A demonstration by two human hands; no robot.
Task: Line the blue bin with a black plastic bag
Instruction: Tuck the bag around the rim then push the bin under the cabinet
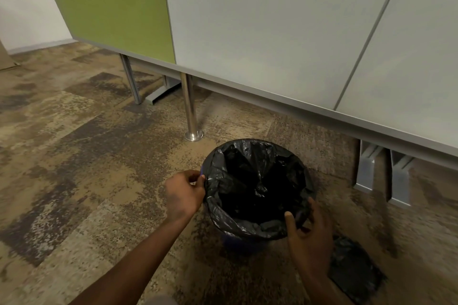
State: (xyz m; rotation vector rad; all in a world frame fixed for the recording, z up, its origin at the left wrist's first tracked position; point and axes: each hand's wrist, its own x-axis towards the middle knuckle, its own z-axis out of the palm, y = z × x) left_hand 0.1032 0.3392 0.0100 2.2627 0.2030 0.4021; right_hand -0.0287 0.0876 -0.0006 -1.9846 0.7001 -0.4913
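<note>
The blue bin [241, 242] stands on the carpet just in front of me; only a strip of its blue wall shows below the bag. A black plastic bag [255, 181] sits inside it, its mouth folded out over the whole rim. My left hand [184, 194] pinches the bag's edge at the rim's left side. At the near right of the rim, my right hand [309, 235] grips the folded edge, thumb on the inside.
Another crumpled black bag [352, 270] lies on the carpet to the right of my right arm. Grey and green partition panels [272, 32] rise behind the bin on a chrome leg [190, 111] and grey metal feet [381, 176].
</note>
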